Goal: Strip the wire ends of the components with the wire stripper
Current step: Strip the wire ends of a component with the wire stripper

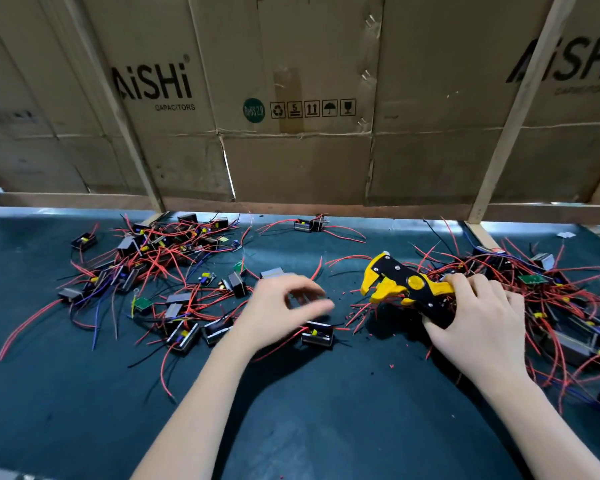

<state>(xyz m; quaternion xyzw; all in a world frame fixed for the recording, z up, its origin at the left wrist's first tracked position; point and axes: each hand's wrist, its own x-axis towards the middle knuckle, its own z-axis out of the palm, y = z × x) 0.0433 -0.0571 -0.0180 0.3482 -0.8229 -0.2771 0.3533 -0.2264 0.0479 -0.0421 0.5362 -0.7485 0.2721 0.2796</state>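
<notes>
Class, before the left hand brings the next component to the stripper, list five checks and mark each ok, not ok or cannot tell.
1. Wire stripper gripped in the right hand: ok.
2. Stripper head open with no wire in it: ok.
3. Left hand holding nothing, hovering above a component: ok, though its fingers are blurred.
4. That component's red wires free of neighbours: cannot tell.
5. Mat before the stripper free of debris: not ok; red insulation bits lie there.
</notes>
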